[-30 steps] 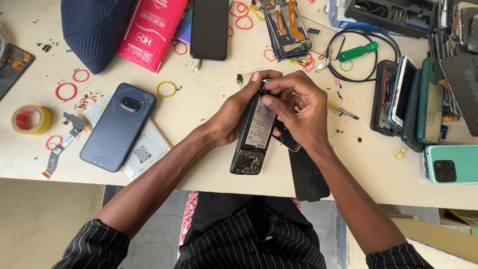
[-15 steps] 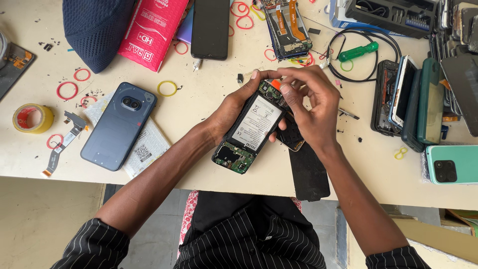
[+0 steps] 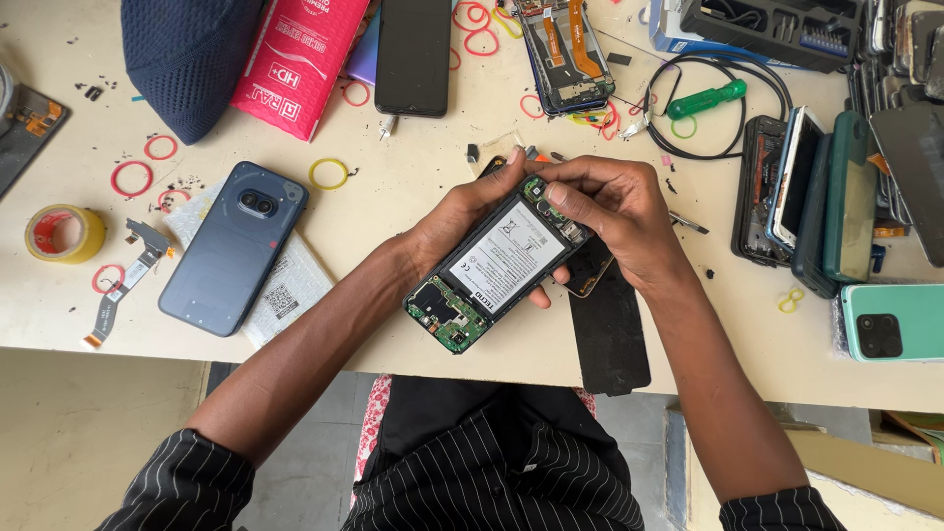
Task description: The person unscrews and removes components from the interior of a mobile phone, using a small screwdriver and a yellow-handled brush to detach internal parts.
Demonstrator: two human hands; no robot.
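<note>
Above the tabletop's [image 3: 413, 197] near edge, the left hand [image 3: 462, 221] cradles the opened phone [image 3: 497, 270] innards-up from beneath, fingers curled round it, so the right hand's [image 3: 615, 211] pressed-together fingertips can work its far end, spare phones [image 3: 231, 246] pushed aside

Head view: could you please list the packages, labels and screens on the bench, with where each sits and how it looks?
Pink pouch: top left, flat, pink with white print, beside a dark blue cap.
Battery label: white rectangle on the opened phone held in the left hand and right hand.
Dark screen: top centre, black, unlit.
White sticker sheet: under the blue phone, with a square code.
</note>
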